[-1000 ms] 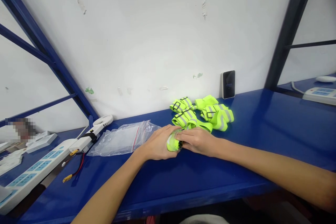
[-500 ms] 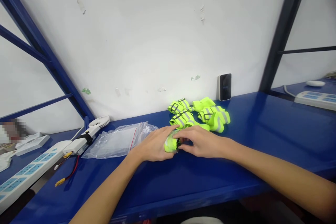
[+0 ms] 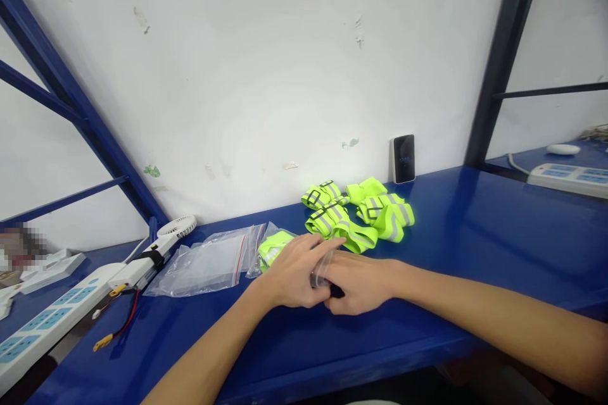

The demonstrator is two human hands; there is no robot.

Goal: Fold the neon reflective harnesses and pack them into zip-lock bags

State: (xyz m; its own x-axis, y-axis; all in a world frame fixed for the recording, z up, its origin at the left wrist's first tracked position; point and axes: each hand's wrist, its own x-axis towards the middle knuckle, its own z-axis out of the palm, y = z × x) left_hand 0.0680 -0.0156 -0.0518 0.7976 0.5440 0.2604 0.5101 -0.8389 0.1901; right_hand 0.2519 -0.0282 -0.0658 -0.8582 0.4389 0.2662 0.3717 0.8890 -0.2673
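Both bare forearms (image 3: 211,345) angle inward. The curled left hand (image 3: 295,272) meets the right hand (image 3: 360,281), whose fingers bend.

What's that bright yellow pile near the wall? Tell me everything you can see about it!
The yellow pile is a loose heap of neon straps that look like fabric, with silvery-grey stripes and black buckles. They lie folded and looped on the blue table, near the wall and left of a dark-screened device. Neither the left hand nor the right hand holds it. I can't tell how many straps there are.
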